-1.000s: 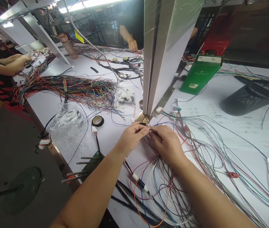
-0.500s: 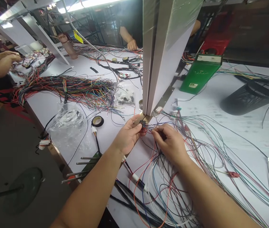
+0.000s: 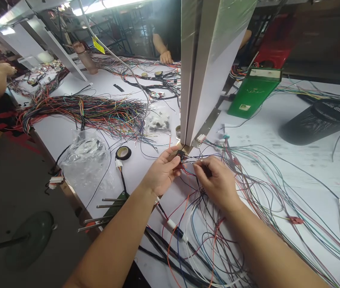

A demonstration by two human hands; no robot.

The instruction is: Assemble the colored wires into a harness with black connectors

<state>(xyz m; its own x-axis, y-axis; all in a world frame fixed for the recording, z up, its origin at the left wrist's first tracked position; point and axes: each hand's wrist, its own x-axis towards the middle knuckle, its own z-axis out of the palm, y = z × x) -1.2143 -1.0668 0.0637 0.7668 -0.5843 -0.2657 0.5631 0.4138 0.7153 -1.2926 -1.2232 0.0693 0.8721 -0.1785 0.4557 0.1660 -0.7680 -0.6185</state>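
Observation:
My left hand [image 3: 161, 175] pinches a small black connector [image 3: 180, 155] just above the white table [image 3: 278, 148], close to the foot of an upright panel [image 3: 209, 60]. My right hand [image 3: 217, 181] is an inch to the right of it, its fingertips closed on a thin wire [image 3: 194, 161] that leads toward the connector. Loose red, black, blue and white wires [image 3: 200, 228] fan out beneath both wrists and trail toward me.
A roll of black tape [image 3: 123, 153], a clear plastic bag [image 3: 86, 157] and a large bundle of coloured wires [image 3: 92, 112] lie to the left. A green box [image 3: 252, 94] and a black mesh basket [image 3: 320, 122] stand at the right. Other people's hands work at the far left [image 3: 0, 74] and at the back [image 3: 166, 58].
My hands were pressed together over the connector; they have drawn slightly apart, the right one now pinching a wire beside it. The person at far left pulled their hands back.

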